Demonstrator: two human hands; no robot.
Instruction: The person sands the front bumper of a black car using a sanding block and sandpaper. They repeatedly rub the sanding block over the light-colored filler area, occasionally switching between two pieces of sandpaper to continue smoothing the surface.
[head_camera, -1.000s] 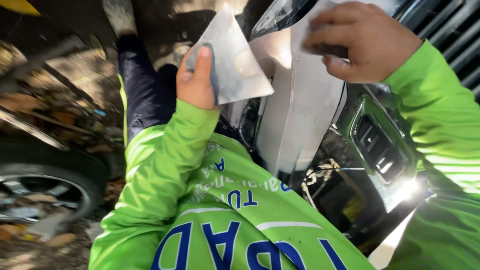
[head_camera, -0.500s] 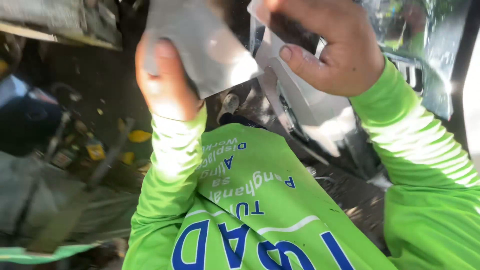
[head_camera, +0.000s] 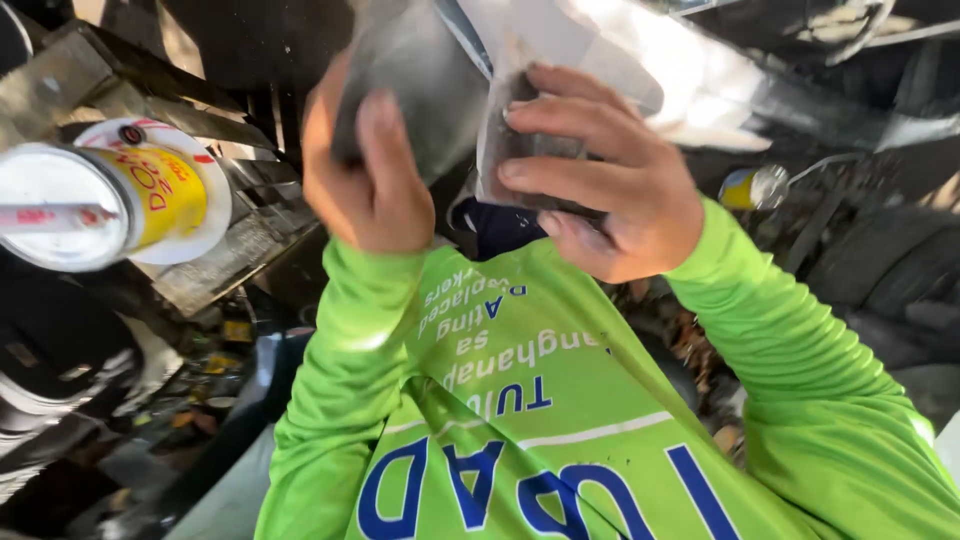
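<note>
My left hand (head_camera: 365, 170) grips a grey, flat sheet (head_camera: 425, 80) by its lower edge, thumb laid over its face. My right hand (head_camera: 600, 175) presses a dark folded pad (head_camera: 530, 150) against a white, shiny panel (head_camera: 640, 70) that runs up and to the right. Both arms wear bright green sleeves, and a green shirt with blue and white lettering fills the lower middle of the view. The two hands are close together, nearly touching.
A round white and yellow can (head_camera: 110, 200) with red markings stands on a dark wooden ledge (head_camera: 215, 260) at the left. A small yellow and silver can (head_camera: 750, 187) lies at the right. Dark clutter and scraps surround them.
The view has swung, bringing the white and yellow can in at the left. My hands have drawn closer together, and the right hand has slid down the white panel with the pad.
</note>
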